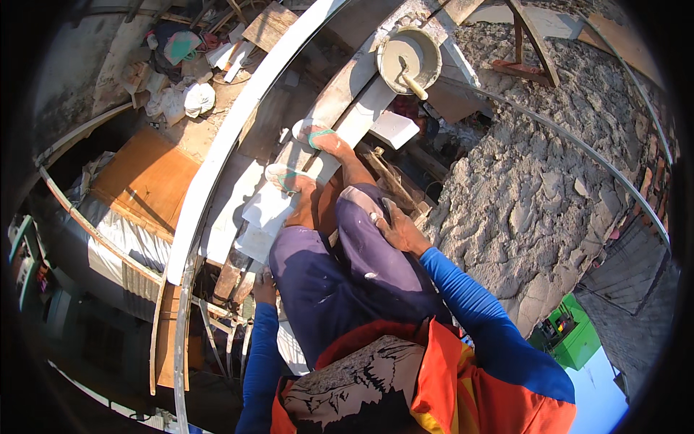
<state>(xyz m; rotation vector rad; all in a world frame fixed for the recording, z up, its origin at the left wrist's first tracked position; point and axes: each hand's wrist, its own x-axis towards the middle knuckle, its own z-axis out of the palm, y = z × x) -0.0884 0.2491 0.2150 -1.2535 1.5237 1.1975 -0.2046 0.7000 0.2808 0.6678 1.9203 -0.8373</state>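
Note:
My right hand (405,233) rests on my right knee. Its fingers lie over the dark trousers, apart, and nothing is in them. Low beside my left thigh, my left hand (265,288) is by the edge of the wooden boards; its fingers are small and partly in shade. Both feet, in sandals with green straps, stand on the long planks (370,112). Ahead on these planks sits a round bucket (437,55) with grey wet mortar inside. A trowel (414,87) leans in it, its pale handle over the near rim.
Rough grey mortar covers the wall (520,210) on my right. A white block (394,130) lies by the planks. A long white curved beam (217,163) runs along my left. Below are an orange-brown board (148,181), white bags (199,100) and rubble. A green box (571,333) is lower right.

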